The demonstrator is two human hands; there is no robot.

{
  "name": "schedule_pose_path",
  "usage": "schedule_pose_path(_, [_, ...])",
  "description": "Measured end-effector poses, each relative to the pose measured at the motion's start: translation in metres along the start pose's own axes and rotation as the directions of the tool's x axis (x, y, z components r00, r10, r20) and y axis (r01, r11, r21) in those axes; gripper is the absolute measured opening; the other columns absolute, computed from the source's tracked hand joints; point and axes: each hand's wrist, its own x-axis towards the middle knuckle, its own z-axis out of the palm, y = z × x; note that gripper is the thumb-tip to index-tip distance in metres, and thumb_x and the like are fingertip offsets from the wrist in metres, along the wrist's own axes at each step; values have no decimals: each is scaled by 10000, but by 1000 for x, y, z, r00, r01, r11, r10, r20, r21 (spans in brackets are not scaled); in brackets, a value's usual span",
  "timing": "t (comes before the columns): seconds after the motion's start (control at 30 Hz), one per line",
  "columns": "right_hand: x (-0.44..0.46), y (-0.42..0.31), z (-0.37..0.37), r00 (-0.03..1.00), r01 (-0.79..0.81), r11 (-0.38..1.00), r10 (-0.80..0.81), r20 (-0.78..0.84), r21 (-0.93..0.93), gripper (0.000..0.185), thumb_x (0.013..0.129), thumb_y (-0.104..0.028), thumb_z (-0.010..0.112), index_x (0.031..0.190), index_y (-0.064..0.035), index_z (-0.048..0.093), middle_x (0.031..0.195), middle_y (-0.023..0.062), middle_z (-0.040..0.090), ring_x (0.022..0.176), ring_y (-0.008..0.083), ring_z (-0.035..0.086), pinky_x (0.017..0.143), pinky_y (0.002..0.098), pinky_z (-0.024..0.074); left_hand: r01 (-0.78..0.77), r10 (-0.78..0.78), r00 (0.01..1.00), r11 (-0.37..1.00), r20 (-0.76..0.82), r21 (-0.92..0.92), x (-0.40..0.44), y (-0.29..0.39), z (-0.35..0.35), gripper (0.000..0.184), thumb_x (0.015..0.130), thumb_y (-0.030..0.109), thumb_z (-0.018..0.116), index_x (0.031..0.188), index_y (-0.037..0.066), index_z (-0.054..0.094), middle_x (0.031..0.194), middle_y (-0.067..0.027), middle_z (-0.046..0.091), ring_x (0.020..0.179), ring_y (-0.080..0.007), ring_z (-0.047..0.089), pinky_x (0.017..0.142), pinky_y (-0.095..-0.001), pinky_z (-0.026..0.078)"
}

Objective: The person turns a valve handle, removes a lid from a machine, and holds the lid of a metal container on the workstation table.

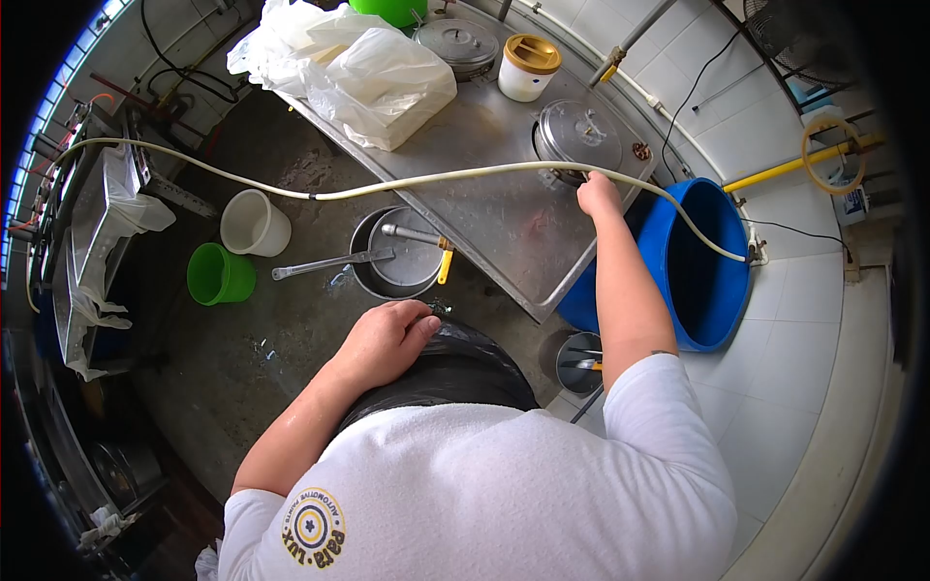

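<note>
My right hand (599,196) reaches out to the metal table, its fingers closed at the near side of a lidded metal pot (579,134), where a dark handle partly shows. The pale hose (465,176) runs just above this hand and across the whole view. Close to my body, my left hand (386,341) rests against the black apron (455,366), fingers together and loosely curled, with nothing visible in them. Beyond it on the floor stands a wide metal pot (373,271), with a long-handled metal utensil (334,262) and a yellow-levered valve pipe (417,235) across it.
The metal table (475,218) also bears white plastic bags (358,73), a gold-lidded white tub (529,70) and another lidded pot (455,44). A blue barrel (668,252) stands right. White (254,223) and green (221,275) buckets sit left; a metal container (562,358) is near my right side.
</note>
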Motion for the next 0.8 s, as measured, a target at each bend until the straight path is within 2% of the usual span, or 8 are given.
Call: schedule_pose_path(0.8, [2, 1, 3, 1000, 2, 1000, -2, -9, -11, 387, 995, -190, 533, 1340, -102, 684, 1410, 228, 690, 1307, 426, 660, 1094, 521, 535, 16, -16, 1000, 1000, -1, -10, -4, 0, 1, 299, 1057, 258, 666, 1171, -6, 747, 1067, -204, 767, 1024, -371, 737, 927, -438, 578])
